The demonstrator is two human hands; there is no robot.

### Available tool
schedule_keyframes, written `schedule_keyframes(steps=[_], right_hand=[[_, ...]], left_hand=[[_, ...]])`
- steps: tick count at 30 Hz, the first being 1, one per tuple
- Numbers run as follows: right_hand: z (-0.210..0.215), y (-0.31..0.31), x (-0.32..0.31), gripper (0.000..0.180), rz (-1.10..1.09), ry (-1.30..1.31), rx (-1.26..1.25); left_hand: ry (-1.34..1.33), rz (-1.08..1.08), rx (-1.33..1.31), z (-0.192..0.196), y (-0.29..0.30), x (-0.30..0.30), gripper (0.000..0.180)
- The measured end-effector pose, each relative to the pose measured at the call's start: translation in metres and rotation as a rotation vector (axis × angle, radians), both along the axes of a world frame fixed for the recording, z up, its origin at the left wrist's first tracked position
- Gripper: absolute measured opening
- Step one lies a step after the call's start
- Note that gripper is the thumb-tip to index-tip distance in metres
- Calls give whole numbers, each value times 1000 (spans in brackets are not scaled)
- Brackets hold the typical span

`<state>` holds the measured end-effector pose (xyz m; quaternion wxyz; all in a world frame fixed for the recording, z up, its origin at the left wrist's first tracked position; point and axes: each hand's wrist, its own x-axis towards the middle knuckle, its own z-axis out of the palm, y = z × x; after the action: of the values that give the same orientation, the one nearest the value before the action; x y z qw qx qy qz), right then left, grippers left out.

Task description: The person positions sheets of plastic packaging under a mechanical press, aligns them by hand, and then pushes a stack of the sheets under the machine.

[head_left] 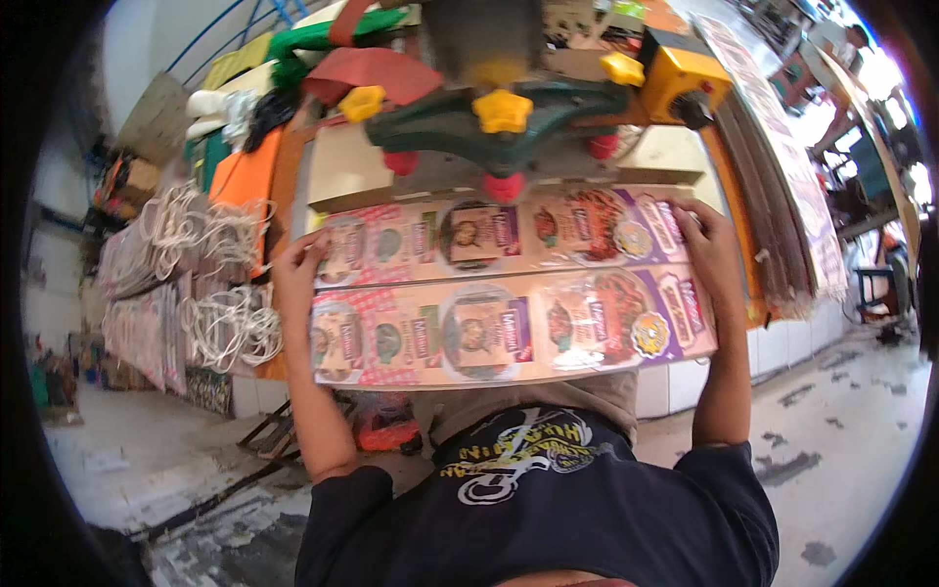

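A long, glossy printed cardboard sheet (489, 279) with two rows of food pictures lies across the work surface in front of me. My left hand (301, 262) grips its left end, fingers bent over the edge. At the opposite end, my right hand (711, 247) has its fingers on the sheet's upper right corner. The far edge of the sheet sits just before a dark green machine head (509, 137) with yellow star knobs and red feet. What the fingertips do beneath the sheet is hidden.
White cord bundles (235, 328) lie on stacked printed sheets (137, 328) at left. More stacked sheets (768, 210) run along the right side. A yellow switch box (685, 80) stands by the machine, with red and green cloths (372, 76) behind. Another person (843, 54) is at far right.
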<state>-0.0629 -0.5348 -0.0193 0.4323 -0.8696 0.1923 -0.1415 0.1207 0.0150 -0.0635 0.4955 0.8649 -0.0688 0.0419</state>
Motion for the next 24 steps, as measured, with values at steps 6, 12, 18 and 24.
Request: schedule_keyframes(steps=[6, 12, 18, 24], right_hand=[[-4, -1, 0, 27, 31, -11, 69], [-9, -6, 1, 26, 36, -31, 79], [-9, -7, 1, 26, 42, -37, 81], [-7, -5, 1, 26, 59, -53, 51]], left_hand=[[1, 21, -38, 4, -7, -2, 27], [49, 35, -40, 14, -15, -8, 26], [59, 13, -68, 10, -11, -5, 26], [33, 7, -73, 7, -9, -4, 26]])
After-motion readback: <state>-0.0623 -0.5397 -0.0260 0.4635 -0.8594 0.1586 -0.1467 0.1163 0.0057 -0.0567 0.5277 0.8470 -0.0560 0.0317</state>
